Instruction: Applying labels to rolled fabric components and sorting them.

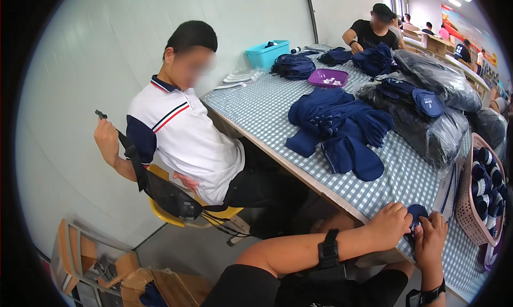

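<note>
At the table's near right edge, both my hands are on a small navy fabric piece (417, 213) with a rounded end. My left hand (391, 222) pinches it from the left, its fingertips curled over the cloth. From the right, my right hand (430, 237) grips the same piece with thumb and fingers, hiding part of it. Ahead of my hands lies a heap of navy fabric pieces (342, 120), spread over the blue-checked tablecloth (256, 101). Close by on the right stands a pink basket (470, 216) filled with rolled navy and white bundles.
Plastic-wrapped dark bundles (435, 133) are piled at the right. Farther back are a purple tray (320, 83) of small white pieces and a turquoise bin (267, 55). A seated co-worker (197, 130) on the left holds a black strapped pouch (168, 197); another person (374, 34) works at the far end.
</note>
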Demonstrator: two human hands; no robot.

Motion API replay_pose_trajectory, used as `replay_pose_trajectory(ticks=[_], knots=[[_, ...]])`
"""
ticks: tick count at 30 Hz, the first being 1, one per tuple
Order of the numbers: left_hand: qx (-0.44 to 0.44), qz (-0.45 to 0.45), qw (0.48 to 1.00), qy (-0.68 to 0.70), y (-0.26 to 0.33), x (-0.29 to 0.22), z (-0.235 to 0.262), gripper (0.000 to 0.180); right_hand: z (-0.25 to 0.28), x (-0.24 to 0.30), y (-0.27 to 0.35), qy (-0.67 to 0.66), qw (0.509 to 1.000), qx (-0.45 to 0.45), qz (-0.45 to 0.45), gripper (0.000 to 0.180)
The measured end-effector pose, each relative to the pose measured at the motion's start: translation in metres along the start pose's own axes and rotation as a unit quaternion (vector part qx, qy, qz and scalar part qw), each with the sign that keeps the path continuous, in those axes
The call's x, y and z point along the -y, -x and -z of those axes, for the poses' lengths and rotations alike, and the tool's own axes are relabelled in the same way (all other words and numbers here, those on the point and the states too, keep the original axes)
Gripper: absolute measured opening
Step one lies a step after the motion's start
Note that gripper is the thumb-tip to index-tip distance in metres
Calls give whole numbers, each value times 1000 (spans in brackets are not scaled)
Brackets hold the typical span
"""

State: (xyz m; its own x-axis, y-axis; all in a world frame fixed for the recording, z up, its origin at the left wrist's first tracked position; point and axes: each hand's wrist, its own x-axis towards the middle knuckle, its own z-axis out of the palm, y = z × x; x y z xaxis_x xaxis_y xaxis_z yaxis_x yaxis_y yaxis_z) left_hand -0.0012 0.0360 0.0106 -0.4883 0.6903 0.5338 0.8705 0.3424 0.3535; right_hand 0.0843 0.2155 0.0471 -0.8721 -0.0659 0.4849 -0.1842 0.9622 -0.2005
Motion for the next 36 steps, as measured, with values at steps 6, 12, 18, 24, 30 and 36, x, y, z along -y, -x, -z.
replay_pose_trajectory(ticks=[6,12,18,24,30,36], knots=[[32,76,996,34,-16,6,-2,20,-5,5,-4,77,995,-57,6,50],[-38,65,995,-66,-65,43,7,39,16,12,21,-10,997,-72,6,53],[-142,10,981,-131,-25,19,37,73,40,18,31,-316,946,-19,61,29],[-1,72,993,-93,35,47,75,76,43,6,19,-381,917,105,47,12],[21,74,992,-95,41,56,67,86,41,-10,5,-453,869,196,15,23],[39,121,991,-53,39,49,67,91,31,-32,-4,-543,812,213,14,31]])
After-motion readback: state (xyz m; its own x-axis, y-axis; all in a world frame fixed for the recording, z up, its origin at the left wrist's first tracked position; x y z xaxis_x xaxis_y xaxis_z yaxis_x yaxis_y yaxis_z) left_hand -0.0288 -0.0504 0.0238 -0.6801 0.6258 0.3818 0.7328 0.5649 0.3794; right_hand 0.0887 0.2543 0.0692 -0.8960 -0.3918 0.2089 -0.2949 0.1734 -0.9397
